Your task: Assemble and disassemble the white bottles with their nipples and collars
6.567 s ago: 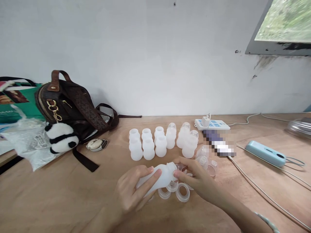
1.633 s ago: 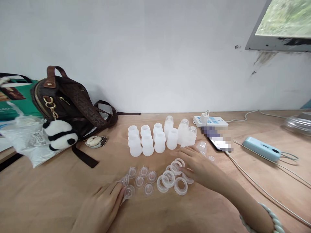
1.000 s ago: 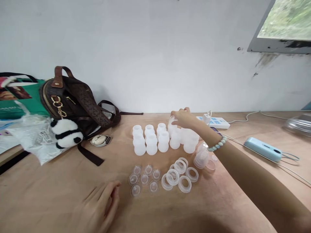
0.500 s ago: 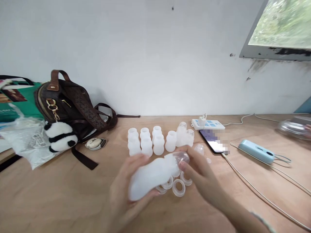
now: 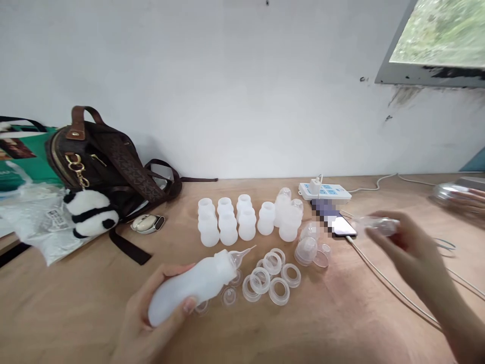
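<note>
My left hand (image 5: 151,308) is wrapped round a white feeding bottle (image 5: 189,287), which lies tilted with its neck towards the right. From the neck sticks a clear teat (image 5: 237,258) with a long thin tip. Out to the right, my right hand (image 5: 409,247) grips a clear cap (image 5: 379,225), slightly blurred, in the air beside the phone. Several clear rings (image 5: 272,294) lie loosely piled right of the bottle. Loose teats (image 5: 229,297) lie partly under it. Clear domed caps (image 5: 306,251) are grouped farther right.
Several open white bottles (image 5: 228,231) stand in rows; others beside them wear clear caps (image 5: 296,205). A phone (image 5: 343,226) on a cable and a power strip (image 5: 329,193) are at the back right. On the left are a brown backpack (image 5: 113,156), panda plush (image 5: 91,215) and watch (image 5: 147,223).
The clear cap has come off the bottle and moved right in my right hand, baring the teat. My left hand has drawn the bottle left and down.
</note>
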Action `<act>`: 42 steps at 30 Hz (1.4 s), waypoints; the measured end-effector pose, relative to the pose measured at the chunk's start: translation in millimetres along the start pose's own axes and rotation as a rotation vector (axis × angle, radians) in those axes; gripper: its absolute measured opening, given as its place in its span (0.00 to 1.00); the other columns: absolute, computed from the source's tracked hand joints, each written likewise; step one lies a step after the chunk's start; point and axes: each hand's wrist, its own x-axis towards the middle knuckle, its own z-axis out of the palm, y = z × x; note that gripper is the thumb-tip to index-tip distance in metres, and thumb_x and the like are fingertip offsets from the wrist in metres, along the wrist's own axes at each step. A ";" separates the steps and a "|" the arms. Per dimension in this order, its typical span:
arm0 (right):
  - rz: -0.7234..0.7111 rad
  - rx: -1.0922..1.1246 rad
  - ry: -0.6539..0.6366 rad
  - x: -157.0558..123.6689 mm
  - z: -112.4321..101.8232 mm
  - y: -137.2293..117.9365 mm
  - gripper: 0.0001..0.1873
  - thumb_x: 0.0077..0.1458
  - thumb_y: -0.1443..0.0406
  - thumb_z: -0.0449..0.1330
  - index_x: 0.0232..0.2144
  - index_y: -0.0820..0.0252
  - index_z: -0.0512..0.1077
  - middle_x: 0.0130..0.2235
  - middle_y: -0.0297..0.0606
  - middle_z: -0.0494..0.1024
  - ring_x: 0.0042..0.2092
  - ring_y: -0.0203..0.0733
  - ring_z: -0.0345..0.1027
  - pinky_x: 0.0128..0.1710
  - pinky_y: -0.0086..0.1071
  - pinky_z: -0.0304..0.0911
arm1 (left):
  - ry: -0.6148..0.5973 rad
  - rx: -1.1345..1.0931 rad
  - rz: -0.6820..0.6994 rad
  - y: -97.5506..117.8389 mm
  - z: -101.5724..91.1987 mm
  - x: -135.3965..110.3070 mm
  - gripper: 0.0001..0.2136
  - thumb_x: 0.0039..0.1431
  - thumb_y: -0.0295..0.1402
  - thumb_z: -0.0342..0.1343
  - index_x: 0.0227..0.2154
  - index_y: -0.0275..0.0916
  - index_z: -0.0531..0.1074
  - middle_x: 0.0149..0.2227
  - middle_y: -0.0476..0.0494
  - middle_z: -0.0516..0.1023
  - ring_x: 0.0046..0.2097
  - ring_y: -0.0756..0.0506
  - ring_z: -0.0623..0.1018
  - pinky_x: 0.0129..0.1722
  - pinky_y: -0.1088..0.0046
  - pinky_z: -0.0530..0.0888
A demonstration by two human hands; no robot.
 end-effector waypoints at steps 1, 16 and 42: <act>-0.010 -0.077 -0.068 -2.6 5.9 1.5 0.21 0.55 0.46 0.59 0.43 0.51 0.70 0.24 0.34 0.70 0.23 0.44 0.62 0.23 0.36 0.56 | -0.006 0.004 0.026 1.3 3.0 0.5 0.15 0.51 0.47 0.64 0.37 0.45 0.75 0.31 0.50 0.83 0.27 0.43 0.81 0.23 0.75 0.77; 0.007 0.546 -0.736 -19.9 70.3 -98.5 0.24 0.59 0.47 0.56 0.50 0.55 0.66 0.30 0.34 0.76 0.30 0.40 0.70 0.29 0.34 0.65 | -0.038 0.173 0.594 5.0 53.4 33.3 0.15 0.61 0.39 0.61 0.48 0.43 0.69 0.42 0.45 0.81 0.40 0.44 0.82 0.38 0.72 0.79; 0.105 0.878 -0.650 -51.5 111.4 -95.7 0.31 0.62 0.43 0.52 0.59 0.51 0.52 0.33 0.34 0.75 0.31 0.41 0.71 0.30 0.33 0.68 | -0.008 0.330 1.062 -22.2 52.1 35.3 0.15 0.61 0.28 0.62 0.49 0.44 0.69 0.51 0.35 0.78 0.49 0.41 0.79 0.44 0.64 0.78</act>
